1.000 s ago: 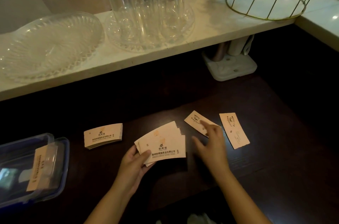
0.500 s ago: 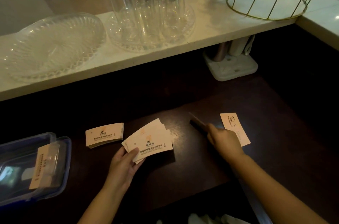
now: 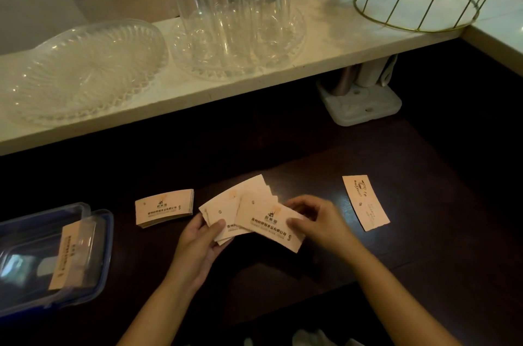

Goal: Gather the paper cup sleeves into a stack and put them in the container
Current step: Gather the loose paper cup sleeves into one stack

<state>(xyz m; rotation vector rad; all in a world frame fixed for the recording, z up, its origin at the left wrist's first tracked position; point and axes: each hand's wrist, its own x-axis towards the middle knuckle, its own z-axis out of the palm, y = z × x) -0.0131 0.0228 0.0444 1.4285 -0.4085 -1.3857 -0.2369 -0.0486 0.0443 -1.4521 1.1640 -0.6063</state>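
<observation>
My left hand (image 3: 198, 243) holds a fanned bunch of pale paper cup sleeves (image 3: 226, 208) just above the dark table. My right hand (image 3: 317, 221) grips one more sleeve (image 3: 268, 225) and lays it over the right side of that fan. A neat small stack of sleeves (image 3: 164, 207) lies on the table to the left of my hands. One single sleeve (image 3: 366, 202) lies flat to the right. At the far left stands a clear plastic container with a blue rim (image 3: 104, 232), with a sleeve (image 3: 70, 255) inside it.
A pale stone ledge (image 3: 325, 42) runs behind the dark table (image 3: 283, 158). On it stand a cut-glass dish (image 3: 82, 71), a glass tray with tall glasses (image 3: 235, 25) and a gold wire basket (image 3: 418, 3). A white holder (image 3: 365, 102) sits under the ledge.
My right hand picked one sleeve off the table at the right and carried it left onto the fan in my left hand. The left hand shifted slightly.
</observation>
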